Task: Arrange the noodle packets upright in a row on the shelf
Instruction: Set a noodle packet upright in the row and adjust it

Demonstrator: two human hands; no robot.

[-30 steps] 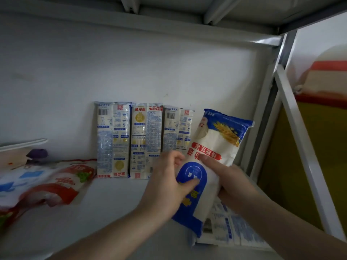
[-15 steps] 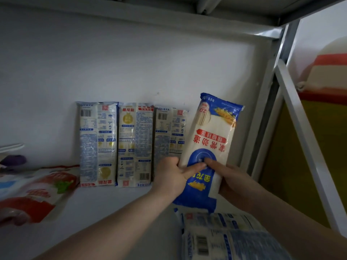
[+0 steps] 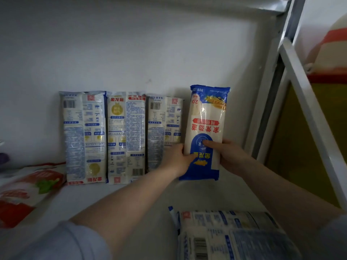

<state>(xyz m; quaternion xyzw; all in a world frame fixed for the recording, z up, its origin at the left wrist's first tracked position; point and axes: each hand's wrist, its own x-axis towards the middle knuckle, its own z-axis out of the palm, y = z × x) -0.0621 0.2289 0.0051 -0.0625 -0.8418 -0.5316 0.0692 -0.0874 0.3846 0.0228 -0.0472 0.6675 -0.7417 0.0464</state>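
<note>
Against the wall, both hands [image 3: 231,156] grip a glossy, oblong noodle packet [image 3: 206,121].

three noodle packets [image 3: 85,136] [image 3: 126,136] [image 3: 164,132] stand upright side by side against the back wall of the shelf [image 3: 93,196], printed backs facing out. a fourth packet [image 3: 205,132], blue and white with its print upside down, stands upright just right of them, near the shelf's right edge. more packets [image 3: 231,235] lie flat at the front right corner.

held packet [image 3: 205,128] right of standing packets [image 3: 124,136]
</note>
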